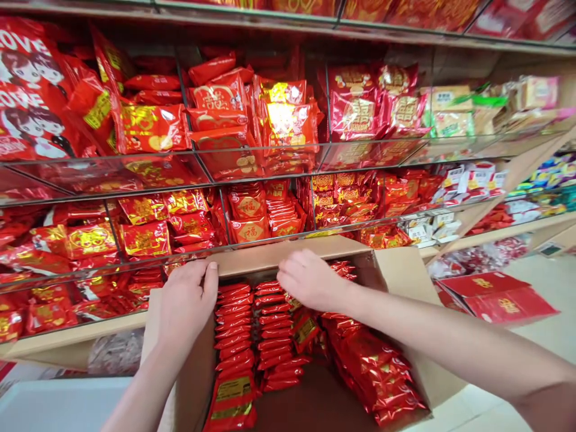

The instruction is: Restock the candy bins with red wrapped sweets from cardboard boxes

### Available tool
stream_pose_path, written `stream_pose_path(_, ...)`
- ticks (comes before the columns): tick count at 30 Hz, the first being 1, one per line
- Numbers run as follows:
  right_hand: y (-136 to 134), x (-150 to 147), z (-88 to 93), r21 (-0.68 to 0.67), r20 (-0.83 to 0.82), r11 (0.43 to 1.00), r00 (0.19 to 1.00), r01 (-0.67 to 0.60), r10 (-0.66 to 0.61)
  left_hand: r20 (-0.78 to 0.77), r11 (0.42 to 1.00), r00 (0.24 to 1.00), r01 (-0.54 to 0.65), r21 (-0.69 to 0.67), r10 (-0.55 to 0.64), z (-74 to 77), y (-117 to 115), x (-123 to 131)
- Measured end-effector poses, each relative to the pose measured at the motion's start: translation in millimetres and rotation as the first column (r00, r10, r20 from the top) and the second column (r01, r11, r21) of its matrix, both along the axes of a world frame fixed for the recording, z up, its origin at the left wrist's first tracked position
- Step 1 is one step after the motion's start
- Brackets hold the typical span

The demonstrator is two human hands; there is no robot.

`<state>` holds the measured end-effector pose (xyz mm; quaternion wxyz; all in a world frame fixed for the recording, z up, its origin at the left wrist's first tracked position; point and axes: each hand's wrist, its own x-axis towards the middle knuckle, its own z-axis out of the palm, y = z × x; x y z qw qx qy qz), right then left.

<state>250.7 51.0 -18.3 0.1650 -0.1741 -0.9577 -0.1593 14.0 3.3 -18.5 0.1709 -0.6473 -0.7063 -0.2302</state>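
A cardboard box (398, 276) stands open in front of me, its flaps folded outward. My left hand (191, 297) grips the box's back left corner, thumb along the rim. Inside, red snack packets (234, 330) stand in tight rows on the left, with another row (382, 372) leaning along the right wall. Bare brown cardboard shows between them. My right hand (310, 281) is over the back of the box, fingers curled down by the middle row. Whatever its fingertips hold is hidden. A packet with a gold label (306, 330) lies tilted just below that hand.
Shelves with clear dividers (265, 147) rise behind the box, filled with red and gold packets. Paler packets (454, 111) sit further right. A red carton (497, 294) lies at the right, and a pale blue lid-like surface (63, 402) is at lower left.
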Motion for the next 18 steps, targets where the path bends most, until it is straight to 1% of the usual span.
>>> stream_pose_path(1, -3.3, -3.4, -7.6, -0.026, 0.043, 0.999, 0.999, -0.024, 0.025, -0.009, 1.000, 1.000, -0.005, -0.003, 0.005, 0.9, -0.8, 0.6)
stream_pose_path(2, -5.2, -7.4, -15.9, -0.077, 0.106, 0.997, 0.994, 0.010, -0.002, -0.019, 1.000, 1.000, -0.011, -0.003, 0.011, 1.9, -1.6, 1.3)
stream_pose_path(3, -5.8, -11.9, -25.0, -0.130, 0.180, 0.986, 0.981, 0.101, -0.076, -0.026, 1.000, 1.000, -0.016, -0.003, 0.016, 2.9, -2.3, 2.0)
stream_pose_path(4, -4.8, -16.6, -34.6, -0.170, 0.252, 0.960, 0.951, 0.224, -0.178, -0.032, 1.000, 0.999, -0.019, -0.005, 0.019, 3.9, -2.9, 2.6)
stream_pose_path(5, -2.4, -21.1, -44.3, -0.193, 0.313, 0.918, 0.908, 0.348, -0.278, -0.035, 1.000, 0.999, -0.022, -0.005, 0.021, 4.7, -3.4, 2.9)
stream_pose_path(6, 1.2, -25.0, -53.4, -0.204, 0.355, 0.875, 0.866, 0.439, -0.352, -0.034, 1.000, 0.999, -0.021, -0.006, 0.021, 5.6, -3.6, 2.8)
stream_pose_path(7, 5.4, -28.0, -60.9, -0.212, 0.376, 0.848, 0.842, 0.486, -0.388, -0.024, 1.000, 1.000, -0.015, -0.003, 0.015, 6.3, -3.6, 2.2)
stream_pose_path(8, 9.6, -29.8, -66.0, -0.222, 0.378, 0.839, 0.837, 0.497, -0.396, -0.009, 1.000, 1.000, -0.003, 0.004, 0.003, 6.9, -3.5, 1.1)
stream_pose_path(9, 13.2, -30.1, -68.0, -0.234, 0.369, 0.840, 0.844, 0.490, -0.390, 0.009, 1.000, 1.000, 0.014, 0.014, -0.014, 7.3, -3.4, -0.4)
stream_pose_path(11, 16.3, -25.2, -62.0, -0.260, 0.340, 0.836, 0.856, 0.483, -0.388, 0.041, 0.998, 0.998, 0.044, 0.041, -0.045, 6.7, -4.0, -3.2)
stream_pose_path(13, 12.9, -13.3, -44.8, -0.274, 0.304, 0.836, 0.868, 0.475, -0.393, 0.076, 0.991, 0.993, 0.081, 0.106, -0.089, 3.0, -7.0, -2.0)
stream_pose_path(14, 9.0, -5.6, -34.1, -0.325, 0.261, 0.824, 0.881, 0.465, -0.394, 0.121, 0.980, 0.985, 0.105, 0.172, -0.127, -0.3, -9.8, 1.9)
stream_pose_path(15, 3.9, 2.5, -23.6, -0.420, 0.191, 0.796, 0.900, 0.436, -0.392, 0.204, 0.960, 0.962, 0.129, 0.249, -0.183, -4.5, -13.2, 8.5)
stream_pose_path(16, -2.1, 10.1, -14.2, -0.554, 0.089, 0.747, 0.919, 0.367, -0.385, 0.324, 0.937, 0.912, 0.146, 0.317, -0.252, -9.2, -17.2, 18.1)
stream_pose_path(17, -8.7, 16.4, -7.1, -0.700, -0.046, 0.671, 0.923, 0.243, -0.382, 0.470, 0.920, 0.825, 0.143, 0.365, -0.314, -14.0, -21.4, 30.4)
stream_pose_path(18, -15.8, 20.7, -2.7, -0.821, -0.195, 0.566, 0.899, 0.069, -0.392, 0.634, 0.927, 0.692, 0.144, 0.346, -0.344, -18.4, -25.5, 44.6)
